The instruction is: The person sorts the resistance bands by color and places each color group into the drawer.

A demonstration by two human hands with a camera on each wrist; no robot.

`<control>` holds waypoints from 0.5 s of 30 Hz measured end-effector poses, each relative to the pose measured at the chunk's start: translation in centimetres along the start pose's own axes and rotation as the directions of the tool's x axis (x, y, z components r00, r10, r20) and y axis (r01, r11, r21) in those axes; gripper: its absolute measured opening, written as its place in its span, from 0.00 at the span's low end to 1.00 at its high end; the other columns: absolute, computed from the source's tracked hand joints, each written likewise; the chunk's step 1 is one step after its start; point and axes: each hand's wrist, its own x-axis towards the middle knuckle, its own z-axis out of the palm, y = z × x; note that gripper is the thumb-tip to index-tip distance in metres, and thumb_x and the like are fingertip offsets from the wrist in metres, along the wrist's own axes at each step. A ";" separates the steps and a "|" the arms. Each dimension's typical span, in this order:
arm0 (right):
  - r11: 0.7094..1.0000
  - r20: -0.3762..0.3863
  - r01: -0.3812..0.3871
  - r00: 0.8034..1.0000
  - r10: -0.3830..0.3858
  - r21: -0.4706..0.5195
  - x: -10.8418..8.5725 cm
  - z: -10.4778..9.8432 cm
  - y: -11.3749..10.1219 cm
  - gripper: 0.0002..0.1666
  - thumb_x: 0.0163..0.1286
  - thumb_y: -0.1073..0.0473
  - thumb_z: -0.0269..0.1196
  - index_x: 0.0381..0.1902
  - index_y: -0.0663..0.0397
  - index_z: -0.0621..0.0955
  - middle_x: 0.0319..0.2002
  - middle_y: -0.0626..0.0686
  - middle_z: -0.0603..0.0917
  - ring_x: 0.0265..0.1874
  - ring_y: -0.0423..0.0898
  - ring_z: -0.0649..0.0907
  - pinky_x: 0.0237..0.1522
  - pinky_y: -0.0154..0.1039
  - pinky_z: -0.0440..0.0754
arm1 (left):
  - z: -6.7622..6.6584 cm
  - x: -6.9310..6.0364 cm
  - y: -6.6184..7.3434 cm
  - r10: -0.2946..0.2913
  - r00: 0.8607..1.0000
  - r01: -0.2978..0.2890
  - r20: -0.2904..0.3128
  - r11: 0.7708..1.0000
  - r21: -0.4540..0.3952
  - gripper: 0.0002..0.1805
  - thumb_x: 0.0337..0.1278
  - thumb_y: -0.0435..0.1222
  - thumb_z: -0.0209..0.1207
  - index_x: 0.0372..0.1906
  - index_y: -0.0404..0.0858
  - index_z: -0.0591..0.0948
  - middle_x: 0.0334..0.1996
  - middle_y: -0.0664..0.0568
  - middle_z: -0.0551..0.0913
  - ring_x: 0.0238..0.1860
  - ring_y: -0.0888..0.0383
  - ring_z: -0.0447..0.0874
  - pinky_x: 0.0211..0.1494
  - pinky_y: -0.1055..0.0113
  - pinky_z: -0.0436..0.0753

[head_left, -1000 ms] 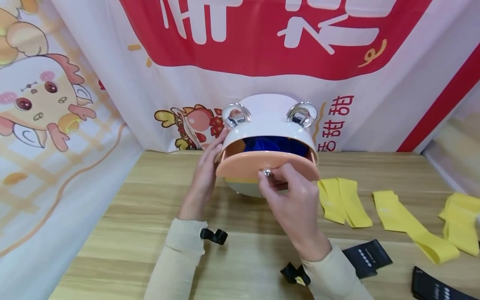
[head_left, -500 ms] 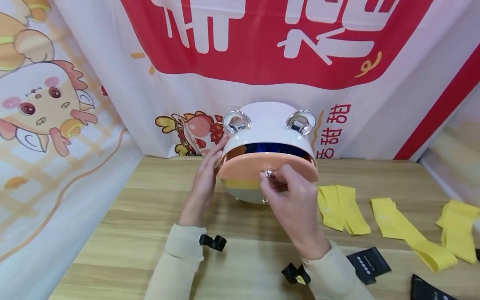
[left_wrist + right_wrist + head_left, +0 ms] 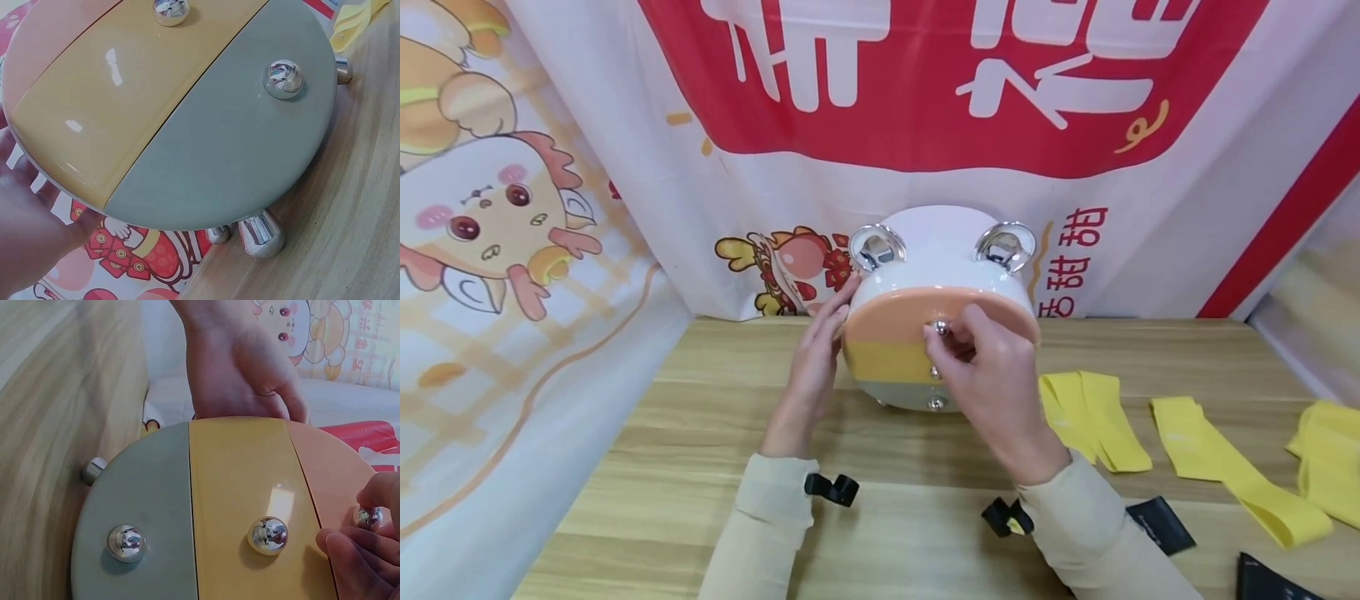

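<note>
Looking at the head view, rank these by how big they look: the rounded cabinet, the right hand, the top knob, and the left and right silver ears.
1. Rounded cabinet
2. Right hand
3. Left silver ear and right silver ear, too alike to rank
4. Top knob, partly covered by fingers

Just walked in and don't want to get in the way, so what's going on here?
A person is at a small rounded chest with their right hand pinching the silver knob of its peach top drawer. The left hand rests against the chest's side. All three drawer fronts sit flush. Yellow bands lie to the person's right on the wooden tabletop.
</note>
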 end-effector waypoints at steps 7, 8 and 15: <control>1.000 0.006 -0.011 1.000 0.011 0.002 0.2 0.0 -0.1 0.16 0.66 0.61 0.76 0.30 0.58 0.78 0.25 0.54 0.85 0.23 0.45 0.83 0.28 0.40 0.89 | 0.2 -0.2 0.4 -0.003 1.000 0.004 -0.006 1.000 0.025 0.24 0.86 0.54 0.44 0.77 0.64 0.75 0.78 0.76 0.71 0.83 0.69 0.57 0.90 0.42 0.50; 1.000 0.008 -0.012 1.000 0.011 0.002 0.2 0.1 -0.1 0.16 0.67 0.61 0.76 0.30 0.58 0.78 0.25 0.54 0.86 0.23 0.45 0.84 0.29 0.40 0.89 | 0.2 -0.2 0.5 -0.001 1.000 0.001 -0.005 1.000 0.028 0.24 0.87 0.55 0.43 0.77 0.64 0.75 0.78 0.76 0.71 0.83 0.70 0.57 0.90 0.41 0.50; 0.999 0.018 -0.047 0.999 0.047 0.015 -0.1 0.2 -0.1 0.17 0.67 0.61 0.77 0.30 0.57 0.77 0.25 0.54 0.85 0.24 0.44 0.84 0.29 0.40 0.89 | 0.2 -0.5 0.4 0.028 0.999 -0.029 0.019 0.999 0.043 0.27 0.87 0.57 0.38 0.79 0.62 0.74 0.79 0.73 0.72 0.82 0.65 0.62 0.88 0.39 0.53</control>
